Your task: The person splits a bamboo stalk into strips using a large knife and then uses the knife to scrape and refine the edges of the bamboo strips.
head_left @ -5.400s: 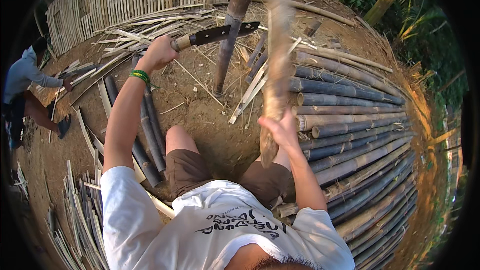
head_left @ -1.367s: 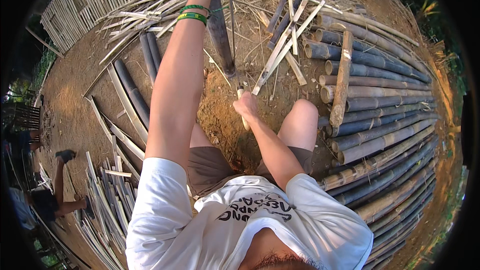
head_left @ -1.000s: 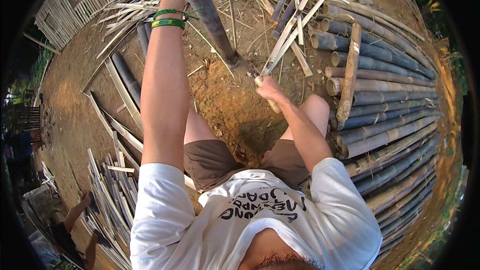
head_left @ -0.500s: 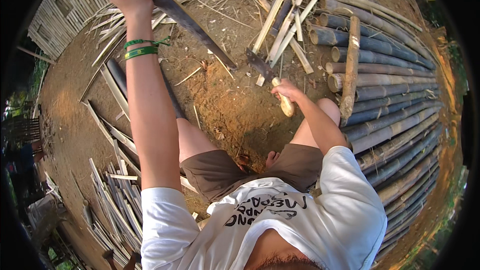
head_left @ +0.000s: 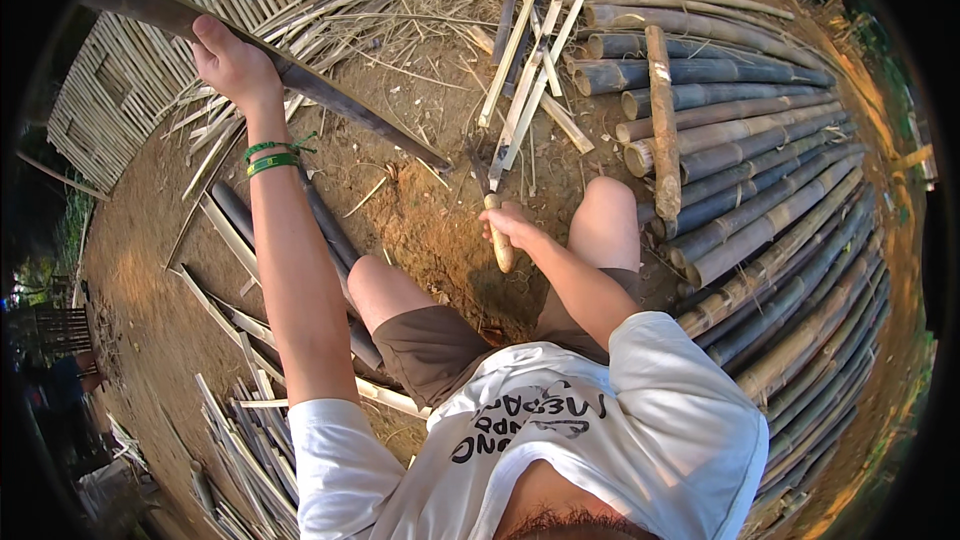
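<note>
Raised at the upper left, my left hand (head_left: 238, 72) grips a long dark split bamboo length (head_left: 345, 100). This piece slants from the far left down toward the middle, its lower end just above the bare soil as far as I can tell. Below and right of that end, my right hand (head_left: 512, 224) is closed around the pale wooden handle of a machete (head_left: 502, 252). The dark blade points away from me, close to the bamboo's lower end but apart from it. Behind the blade lie several pale split bamboo strips (head_left: 517, 105).
Dark bamboo poles (head_left: 740, 145) lie side by side along the right, with a short log (head_left: 661, 120) across them. More split strips (head_left: 245, 440) are heaped at the lower left. A slatted bamboo panel (head_left: 150, 50) stands at the far left.
My right hand has brought the machete leftward, nearer the bamboo's lower end. The bamboo in my left hand now lies at a flatter slant, and the whole view has shifted.
</note>
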Action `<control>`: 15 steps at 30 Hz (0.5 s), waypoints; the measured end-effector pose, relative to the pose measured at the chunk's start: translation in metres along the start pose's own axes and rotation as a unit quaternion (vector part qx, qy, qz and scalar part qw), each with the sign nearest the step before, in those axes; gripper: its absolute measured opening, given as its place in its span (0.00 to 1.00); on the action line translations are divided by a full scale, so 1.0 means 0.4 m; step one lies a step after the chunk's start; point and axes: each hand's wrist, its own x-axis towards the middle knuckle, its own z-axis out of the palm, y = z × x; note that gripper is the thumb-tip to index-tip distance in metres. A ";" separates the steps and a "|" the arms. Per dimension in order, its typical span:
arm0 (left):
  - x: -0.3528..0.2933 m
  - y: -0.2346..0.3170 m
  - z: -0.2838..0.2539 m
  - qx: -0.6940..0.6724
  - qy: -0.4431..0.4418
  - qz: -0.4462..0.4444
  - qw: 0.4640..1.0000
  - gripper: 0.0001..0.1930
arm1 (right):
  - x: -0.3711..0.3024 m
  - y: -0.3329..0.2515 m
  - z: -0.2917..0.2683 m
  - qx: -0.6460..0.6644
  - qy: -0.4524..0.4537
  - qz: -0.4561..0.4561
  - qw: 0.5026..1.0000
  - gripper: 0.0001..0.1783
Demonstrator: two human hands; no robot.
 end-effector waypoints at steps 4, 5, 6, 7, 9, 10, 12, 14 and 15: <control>-0.023 0.022 0.011 -0.013 0.015 -0.015 1.000 0.35 | 0.011 0.040 0.021 -0.042 0.051 -0.071 0.995 0.10; -0.028 0.009 -0.008 -0.010 0.020 -0.018 1.000 0.35 | -0.008 0.046 0.025 -0.049 0.049 -0.092 0.993 0.12; -0.029 0.007 -0.032 -0.005 0.027 -0.021 0.999 0.34 | -0.039 0.040 0.028 -0.059 0.045 -0.113 0.991 0.14; -0.027 0.007 -0.056 0.004 0.037 -0.032 0.999 0.34 | -0.065 0.027 0.033 -0.066 0.037 -0.148 0.986 0.13; -0.040 0.026 -0.066 -0.008 0.041 -0.017 0.999 0.34 | -0.095 0.016 0.018 -0.082 0.036 -0.158 0.983 0.13; -0.046 0.036 -0.070 -0.014 0.043 -0.009 0.999 0.34 | -0.110 0.010 0.011 -0.090 0.035 -0.162 0.982 0.14; -0.048 0.039 -0.088 -0.045 -0.006 -0.060 0.997 0.37 | -0.128 0.005 -0.012 -0.064 0.017 -0.184 0.981 0.15; -0.036 0.042 -0.130 -0.078 -0.048 -0.113 0.989 0.38 | -0.177 -0.007 -0.030 -0.045 0.002 -0.201 0.979 0.15; -0.046 0.134 -0.125 -0.163 -0.060 -0.120 0.977 0.42 | -0.218 -0.023 -0.038 -0.060 0.011 -0.213 0.975 0.15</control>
